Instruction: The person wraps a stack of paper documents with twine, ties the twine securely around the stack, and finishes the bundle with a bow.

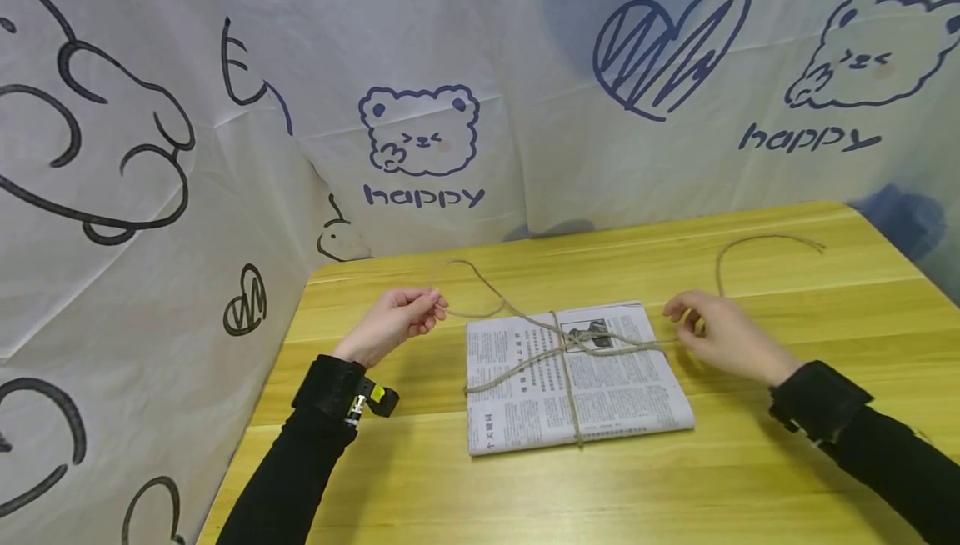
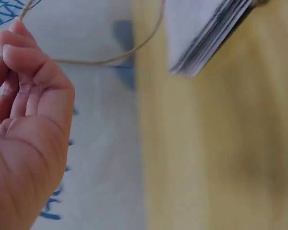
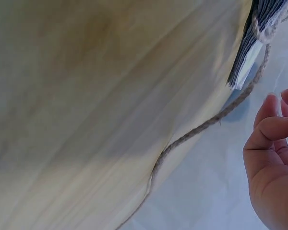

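left fingers (image 1: pixel 427 303): pinching twine (image 1: pixel 576 339) | right fingers (image 1: pixel 686 303): loosely curled, no grip seen, nearer papers (image 1: pixel 615 399) | papers: on bench (image 1: pixel 525 499), between both; twine's crossing nearer right fingers | twine's tail: beyond right fingers

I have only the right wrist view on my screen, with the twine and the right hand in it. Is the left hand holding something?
Observer: Yes. In the head view, the left hand pinches the twine at its fingertips.
Operator: Thank you. How does the twine lie on the upper face of the newspapers?
Observer: Its strands cross on top of the newspapers, beside and partly over a printed picture.
Operator: The twine leaves my picture at the bottom. Where does it finish?
Observer: Its loose end curves over the table, beyond the right hand.
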`<state>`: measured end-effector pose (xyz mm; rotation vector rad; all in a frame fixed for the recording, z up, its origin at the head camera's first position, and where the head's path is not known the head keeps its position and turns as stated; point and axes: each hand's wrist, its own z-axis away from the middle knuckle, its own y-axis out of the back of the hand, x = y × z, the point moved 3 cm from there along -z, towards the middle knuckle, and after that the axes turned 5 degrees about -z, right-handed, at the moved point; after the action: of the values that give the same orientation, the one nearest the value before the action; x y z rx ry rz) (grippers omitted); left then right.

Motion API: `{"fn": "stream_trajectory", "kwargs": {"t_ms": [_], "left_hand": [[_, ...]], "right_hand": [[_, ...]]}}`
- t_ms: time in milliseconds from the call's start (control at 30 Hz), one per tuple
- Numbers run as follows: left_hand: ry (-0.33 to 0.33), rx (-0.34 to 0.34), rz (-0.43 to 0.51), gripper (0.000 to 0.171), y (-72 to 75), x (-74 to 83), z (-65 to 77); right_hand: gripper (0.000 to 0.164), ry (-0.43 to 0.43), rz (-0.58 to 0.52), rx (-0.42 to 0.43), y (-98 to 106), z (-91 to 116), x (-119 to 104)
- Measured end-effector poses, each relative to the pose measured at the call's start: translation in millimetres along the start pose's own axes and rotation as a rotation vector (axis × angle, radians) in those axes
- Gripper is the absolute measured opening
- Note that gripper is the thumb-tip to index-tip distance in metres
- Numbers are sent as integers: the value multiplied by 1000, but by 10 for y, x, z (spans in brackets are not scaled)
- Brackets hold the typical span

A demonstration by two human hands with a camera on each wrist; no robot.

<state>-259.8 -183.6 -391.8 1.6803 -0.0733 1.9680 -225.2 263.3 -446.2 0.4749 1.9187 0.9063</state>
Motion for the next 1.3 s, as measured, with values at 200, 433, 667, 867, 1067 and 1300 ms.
{"fn": "stream_trajectory", "kwargs": {"t_ms": [200,433,667,867,1067,1300], "left_hand": [[19,-65,-213,36,-157,-229,-78],[7,-53,-342,34,-154,-200,-140],[-1,-78,-442,28,-268,-106,-292],[-8,-139,-523,28,-438,-75,-412],[35,-240,-447,31,-545,-85,-461],[46,-186,-516,36,-584,-85,-502]], "right_hand": [[23,0,-15,-30,-60,7,18],[22,-26,-29,-55,-75,29,63],[21,-19,-21,-65,-95,18,33],[21,-26,-29,-74,-122,15,4],[20,-30,-35,-89,-146,11,-18],[19,-35,-39,-86,-153,5,-19]]}}
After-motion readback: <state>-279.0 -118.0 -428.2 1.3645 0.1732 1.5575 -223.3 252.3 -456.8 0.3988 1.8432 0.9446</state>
